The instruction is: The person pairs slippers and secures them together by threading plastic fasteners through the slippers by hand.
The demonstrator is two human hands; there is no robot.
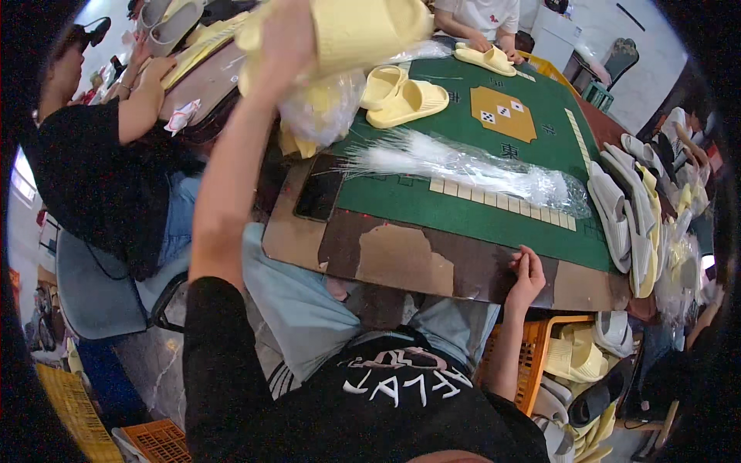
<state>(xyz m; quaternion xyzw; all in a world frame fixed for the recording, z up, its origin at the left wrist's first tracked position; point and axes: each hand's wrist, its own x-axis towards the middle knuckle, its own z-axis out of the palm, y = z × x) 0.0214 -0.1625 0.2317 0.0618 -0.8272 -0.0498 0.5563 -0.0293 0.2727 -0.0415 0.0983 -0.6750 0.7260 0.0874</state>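
Hands, two. Left hand (289, 48): blurred, wrapped around yellow slippers (374, 32), raised toward the far-left side of the worktop (502, 241). Right hand (525, 281): empty, fingers loosely curled, near edge. Possible hazard: one-handed hold loosening, dropping them onto the plastic bag (330, 108).

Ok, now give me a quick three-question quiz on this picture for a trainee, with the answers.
1. What colour is the footwear in the raised left hand?
2. True or false: the right hand is gripping the dark phone.
3. The bundle of white strands lies on: (a) a chair, (b) the green tabletop, (c) the floor.

Key: 1. Pale yellow. 2. False; it is at the tabletop's near edge, apart from the phone. 3. b.
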